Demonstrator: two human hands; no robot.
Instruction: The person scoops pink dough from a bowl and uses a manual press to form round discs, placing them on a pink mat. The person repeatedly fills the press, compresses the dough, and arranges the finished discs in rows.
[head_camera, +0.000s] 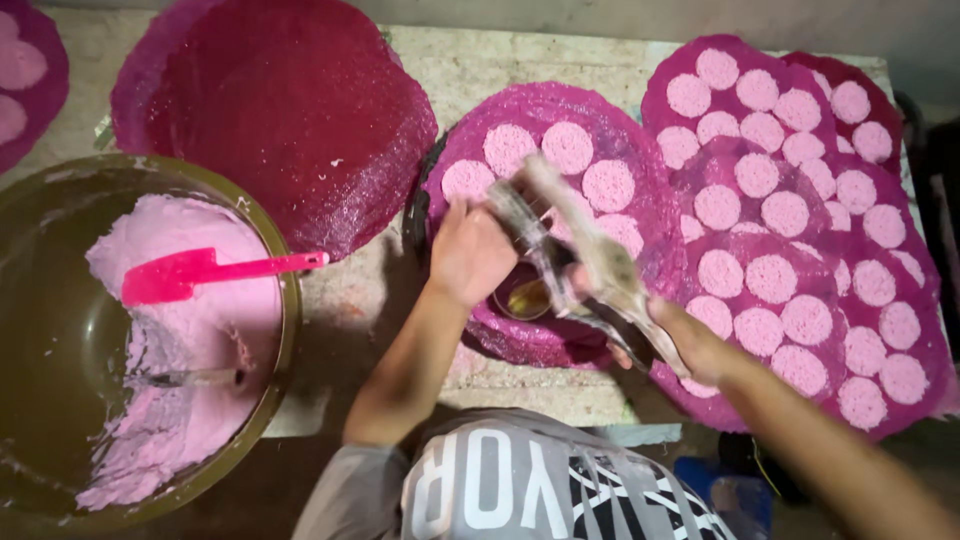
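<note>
My right hand (690, 345) grips the handles of a long metal two-armed tool (590, 250), blurred by motion, whose far end reaches over a round magenta sheet (545, 115). That sheet carries several pale pink round dollops (567, 146). My left hand (470, 250) lies on the near part of the same sheet with its fingers curled, right beside the tool's tip; whether it holds anything cannot be told. A small metal cup with yellowish liquid (525, 298) sits between my hands.
A big olive bowl (275, 250) at the left holds pink paste and a pink spatula (200, 272). A stack of bare dark red sheets (290, 110) lies behind it. Overlapping magenta sheets with several pink dollops (800, 250) cover the right side.
</note>
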